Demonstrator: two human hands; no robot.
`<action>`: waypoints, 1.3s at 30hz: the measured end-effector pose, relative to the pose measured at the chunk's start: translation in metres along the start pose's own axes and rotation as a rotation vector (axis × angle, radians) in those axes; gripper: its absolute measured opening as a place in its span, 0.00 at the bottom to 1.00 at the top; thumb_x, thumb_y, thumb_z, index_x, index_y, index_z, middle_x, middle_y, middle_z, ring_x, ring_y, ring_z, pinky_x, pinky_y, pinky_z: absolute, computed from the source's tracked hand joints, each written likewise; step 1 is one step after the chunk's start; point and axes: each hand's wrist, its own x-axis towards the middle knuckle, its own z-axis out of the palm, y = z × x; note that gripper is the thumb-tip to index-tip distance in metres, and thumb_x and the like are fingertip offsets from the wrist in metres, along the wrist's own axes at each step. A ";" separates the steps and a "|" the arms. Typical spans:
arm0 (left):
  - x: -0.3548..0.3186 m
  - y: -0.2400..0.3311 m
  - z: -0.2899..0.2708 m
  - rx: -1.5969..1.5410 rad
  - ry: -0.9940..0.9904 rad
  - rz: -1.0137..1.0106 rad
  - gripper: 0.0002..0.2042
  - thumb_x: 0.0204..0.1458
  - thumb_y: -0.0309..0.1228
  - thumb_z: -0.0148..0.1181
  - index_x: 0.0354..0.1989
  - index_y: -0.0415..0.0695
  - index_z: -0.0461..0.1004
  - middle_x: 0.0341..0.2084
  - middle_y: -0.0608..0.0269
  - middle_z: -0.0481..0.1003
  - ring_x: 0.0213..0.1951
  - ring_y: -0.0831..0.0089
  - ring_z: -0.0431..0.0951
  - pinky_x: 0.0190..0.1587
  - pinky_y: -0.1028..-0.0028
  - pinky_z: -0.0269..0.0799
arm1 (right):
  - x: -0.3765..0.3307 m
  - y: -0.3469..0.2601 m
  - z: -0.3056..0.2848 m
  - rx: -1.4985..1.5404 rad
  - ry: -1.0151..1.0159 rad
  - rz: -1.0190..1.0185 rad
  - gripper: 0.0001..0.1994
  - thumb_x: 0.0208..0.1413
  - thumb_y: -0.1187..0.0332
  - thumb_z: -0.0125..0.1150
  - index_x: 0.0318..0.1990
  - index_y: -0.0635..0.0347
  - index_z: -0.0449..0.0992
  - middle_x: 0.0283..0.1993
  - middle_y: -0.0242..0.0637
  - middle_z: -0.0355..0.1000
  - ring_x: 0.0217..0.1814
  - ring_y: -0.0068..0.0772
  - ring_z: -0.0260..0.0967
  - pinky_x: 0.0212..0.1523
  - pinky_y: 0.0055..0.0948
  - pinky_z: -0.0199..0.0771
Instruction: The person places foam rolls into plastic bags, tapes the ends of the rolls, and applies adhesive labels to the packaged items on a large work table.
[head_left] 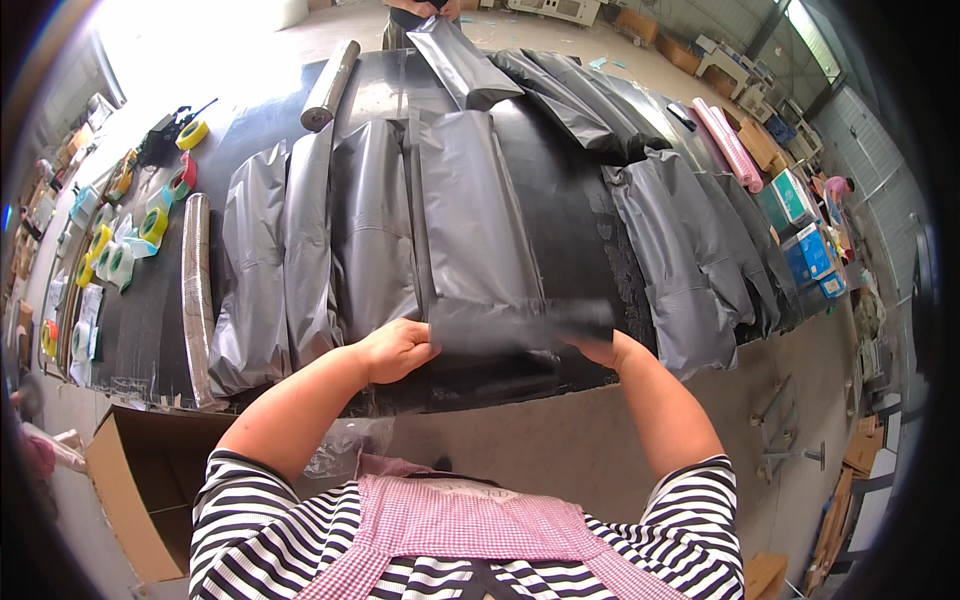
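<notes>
at the near edge of the black tabletop (570, 230), the left hand (395, 350) and right hand (600, 348) each pinch a lower corner of a long grey plastic bag (475, 230), both grips closed narrow on the film while its bottom flap is turned up and blurred. because the film looks slick, one corner could slide out of a grip and leave the fold crooked. pulling it toward the edge could also drag the neighbouring grey bags (310, 240) lying just beside it out of their row.
</notes>
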 end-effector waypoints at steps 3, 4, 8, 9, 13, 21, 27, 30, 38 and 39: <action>-0.006 -0.001 0.008 -0.286 0.159 -0.010 0.27 0.52 0.38 0.67 0.57 0.40 0.66 0.48 0.47 0.77 0.49 0.51 0.77 0.54 0.61 0.72 | 0.004 0.009 -0.006 -0.180 0.206 -0.135 0.18 0.71 0.55 0.52 0.46 0.63 0.78 0.45 0.26 0.75 0.46 0.18 0.67 0.53 0.27 0.67; -0.002 -0.004 0.010 -0.285 0.218 0.129 0.36 0.48 0.43 0.73 0.59 0.41 0.60 0.48 0.48 0.75 0.49 0.54 0.77 0.55 0.59 0.72 | 0.004 0.006 -0.001 -0.091 0.193 -0.222 0.18 0.71 0.56 0.51 0.48 0.63 0.78 0.47 0.27 0.76 0.48 0.18 0.68 0.55 0.27 0.67; 0.037 0.009 0.029 -0.682 0.665 -0.265 0.39 0.45 0.36 0.77 0.61 0.40 0.59 0.46 0.51 0.77 0.50 0.66 0.77 0.49 0.65 0.76 | 0.026 0.000 0.008 0.128 0.296 -0.559 0.11 0.67 0.67 0.58 0.50 0.65 0.79 0.48 0.32 0.79 0.49 0.21 0.72 0.53 0.26 0.71; 0.046 0.015 0.025 -0.778 0.711 -0.225 0.39 0.45 0.36 0.77 0.62 0.40 0.59 0.46 0.51 0.77 0.50 0.67 0.77 0.48 0.66 0.76 | 0.031 -0.006 0.009 0.148 0.341 -0.613 0.11 0.65 0.69 0.59 0.50 0.65 0.79 0.47 0.32 0.79 0.47 0.21 0.73 0.52 0.25 0.72; 0.080 0.008 0.010 -0.848 0.841 -0.159 0.41 0.47 0.34 0.75 0.65 0.39 0.56 0.50 0.47 0.75 0.52 0.65 0.76 0.52 0.65 0.74 | 0.071 -0.024 0.007 0.225 0.463 -0.594 0.06 0.62 0.69 0.63 0.40 0.63 0.80 0.36 0.29 0.78 0.37 0.18 0.71 0.39 0.23 0.71; 0.100 0.005 0.003 -0.194 0.929 -0.419 0.44 0.47 0.32 0.72 0.72 0.45 0.52 0.59 0.39 0.67 0.63 0.46 0.65 0.65 0.59 0.63 | 0.133 -0.018 0.010 -0.166 1.003 -0.253 0.16 0.60 0.62 0.65 0.25 0.65 0.77 0.21 0.33 0.71 0.25 0.25 0.63 0.30 0.35 0.66; 0.125 0.000 -0.022 0.499 0.600 0.045 0.34 0.55 0.39 0.64 0.70 0.48 0.60 0.72 0.45 0.52 0.72 0.42 0.50 0.71 0.55 0.50 | 0.125 -0.043 0.028 -0.580 1.151 -0.237 0.11 0.54 0.61 0.65 0.38 0.57 0.79 0.41 0.41 0.78 0.47 0.46 0.75 0.49 0.44 0.73; 0.155 0.018 -0.024 0.328 0.365 -0.277 0.37 0.62 0.50 0.53 0.76 0.54 0.48 0.76 0.46 0.41 0.76 0.47 0.40 0.75 0.55 0.40 | 0.123 -0.067 0.030 -0.957 1.241 -0.456 0.16 0.53 0.64 0.64 0.50 0.53 0.77 0.50 0.40 0.76 0.54 0.46 0.71 0.55 0.46 0.71; 0.150 -0.027 -0.027 -0.038 0.383 -0.241 0.52 0.49 0.48 0.68 0.73 0.31 0.43 0.71 0.35 0.52 0.72 0.49 0.54 0.72 0.64 0.53 | 0.162 -0.108 0.068 -0.863 0.826 0.072 0.51 0.52 0.34 0.60 0.76 0.50 0.45 0.64 0.57 0.67 0.66 0.56 0.67 0.65 0.49 0.68; 0.135 -0.022 -0.034 0.037 0.291 -0.245 0.47 0.51 0.45 0.67 0.72 0.33 0.49 0.69 0.35 0.55 0.71 0.50 0.57 0.72 0.63 0.55 | 0.161 -0.105 0.063 -0.891 0.832 0.076 0.54 0.48 0.36 0.66 0.77 0.49 0.45 0.63 0.56 0.68 0.65 0.55 0.67 0.63 0.49 0.69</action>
